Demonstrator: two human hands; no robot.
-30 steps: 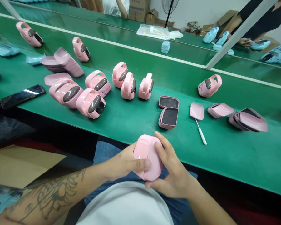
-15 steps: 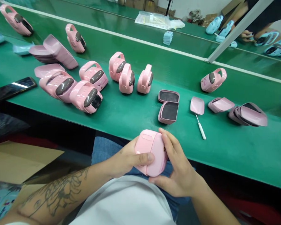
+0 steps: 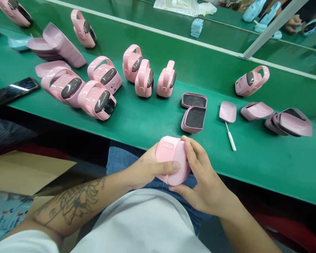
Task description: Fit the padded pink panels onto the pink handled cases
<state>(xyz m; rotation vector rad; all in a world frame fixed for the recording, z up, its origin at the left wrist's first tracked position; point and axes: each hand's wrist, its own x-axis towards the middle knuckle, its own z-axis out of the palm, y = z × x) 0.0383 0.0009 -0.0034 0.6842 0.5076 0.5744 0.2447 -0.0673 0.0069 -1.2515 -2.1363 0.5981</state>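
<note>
A rounded, glossy pink plastic case (image 3: 166,151) is held above my lap, just in front of the bench edge. My left hand (image 3: 149,167) wraps its left side, with the thumb lying across the top face. On the other side my right hand (image 3: 206,181) grips it, fingertips on the upper right edge and thumb at the lower edge. A seam runs between its two shades of pink. Its underside is hidden. Nearest on the green bench (image 3: 147,123) are dark-lined pink shells (image 3: 194,119) and a white-handled screwdriver (image 3: 231,141), whose tip meets a pink cover (image 3: 228,111).
Several pink handled units with dark windows (image 3: 97,100) stand at left and centre, another (image 3: 251,81) at right. Stacked pink covers (image 3: 64,45) and a phone (image 3: 14,92) lie left. More shells (image 3: 289,122) sit right. Behind the partition is another person's hand (image 3: 293,24).
The view has shifted, so the bench items sit higher in the picture. Both hands keep their hold on the pink case, whose pose looks nearly the same.
</note>
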